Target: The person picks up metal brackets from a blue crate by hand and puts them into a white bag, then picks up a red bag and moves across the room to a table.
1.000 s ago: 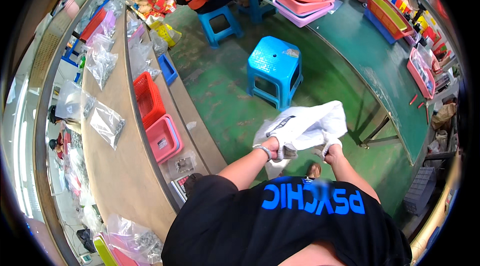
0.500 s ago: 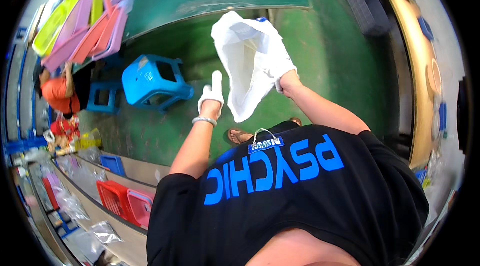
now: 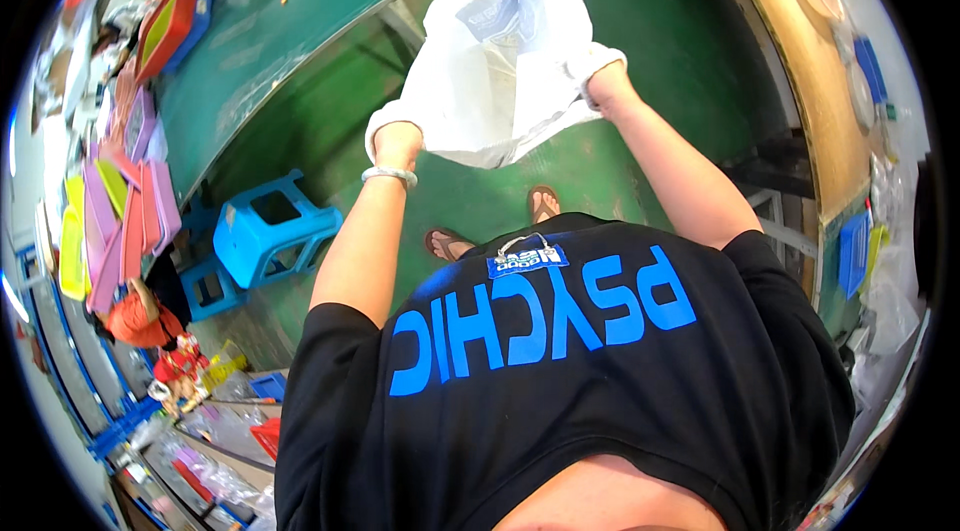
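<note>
white bag [image 3: 497,81] upper ctr of frame, mouth spread: opening looks done, no contents visible; what's left, can't tell. gloved l. hand [image 3: 394,133] & r. hand [image 3: 598,73] grasp its sides, fingertips unclear.

The sack [image 3: 505,71] is white, the floor [image 3: 680,41] green, the stools [image 3: 240,239] blue, the shirt [image 3: 590,396] black (lettered in blue).

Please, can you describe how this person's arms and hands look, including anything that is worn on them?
White gloves cover the left hand and the right hand. A pale, ring-shaped bangle circles the left wrist. Short black sleeves leave the forearms bare; no marking is visible on the sleeves.
</note>
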`<state>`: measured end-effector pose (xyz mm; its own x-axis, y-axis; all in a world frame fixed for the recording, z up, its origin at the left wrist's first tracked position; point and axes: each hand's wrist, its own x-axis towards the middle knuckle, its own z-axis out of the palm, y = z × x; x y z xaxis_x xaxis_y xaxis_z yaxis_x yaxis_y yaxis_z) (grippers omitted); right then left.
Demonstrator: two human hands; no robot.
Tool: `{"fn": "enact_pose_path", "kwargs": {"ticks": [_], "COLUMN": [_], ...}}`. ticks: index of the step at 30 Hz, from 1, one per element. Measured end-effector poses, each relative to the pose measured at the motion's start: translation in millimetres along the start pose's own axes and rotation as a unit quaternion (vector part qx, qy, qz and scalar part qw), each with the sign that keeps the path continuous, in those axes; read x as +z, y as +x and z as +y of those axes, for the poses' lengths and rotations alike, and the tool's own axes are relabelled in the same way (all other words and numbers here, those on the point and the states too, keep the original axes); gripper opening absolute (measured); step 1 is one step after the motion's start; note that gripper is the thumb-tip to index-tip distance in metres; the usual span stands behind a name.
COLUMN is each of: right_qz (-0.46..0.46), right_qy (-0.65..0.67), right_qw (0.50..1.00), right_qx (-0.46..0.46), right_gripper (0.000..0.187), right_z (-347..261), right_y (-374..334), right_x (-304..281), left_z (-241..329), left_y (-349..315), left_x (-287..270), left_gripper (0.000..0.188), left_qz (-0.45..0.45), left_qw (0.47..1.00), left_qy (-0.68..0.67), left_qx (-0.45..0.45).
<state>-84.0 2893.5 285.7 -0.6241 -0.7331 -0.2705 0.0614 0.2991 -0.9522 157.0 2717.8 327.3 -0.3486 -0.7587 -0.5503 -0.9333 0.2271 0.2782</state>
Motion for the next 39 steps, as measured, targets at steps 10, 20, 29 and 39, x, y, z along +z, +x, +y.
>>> {"fn": "enact_pose_path", "kwargs": {"ticks": [10, 20, 29, 39], "right_qz": [0.195, 0.198, 0.144, 0.167], "right_qy": [-0.202, -0.120, -0.005, 0.002], "right_qw": [0.957, 0.971, 0.987, 0.985], "right_qx": [0.067, 0.058, -0.068, 0.039], "right_gripper": [0.035, 0.039, 0.048, 0.017], "right_z": [25, -14, -85, -128], "right_y": [20, 143, 291, 454], "right_x": [-117, -95, -87, -136], "left_z": [134, 177, 216, 322], "left_y": [42, 157, 317, 439], "left_x": [-7, -36, -97, -203], "left_gripper": [0.040, 0.027, 0.025, 0.024], "left_qz": [0.123, 0.099, -0.074, -0.132], "left_qw": [0.916, 0.887, 0.692, 0.633], "left_qy": [-0.376, -0.427, -0.713, -0.752], "left_qx": [0.063, 0.143, 0.084, 0.126]}}
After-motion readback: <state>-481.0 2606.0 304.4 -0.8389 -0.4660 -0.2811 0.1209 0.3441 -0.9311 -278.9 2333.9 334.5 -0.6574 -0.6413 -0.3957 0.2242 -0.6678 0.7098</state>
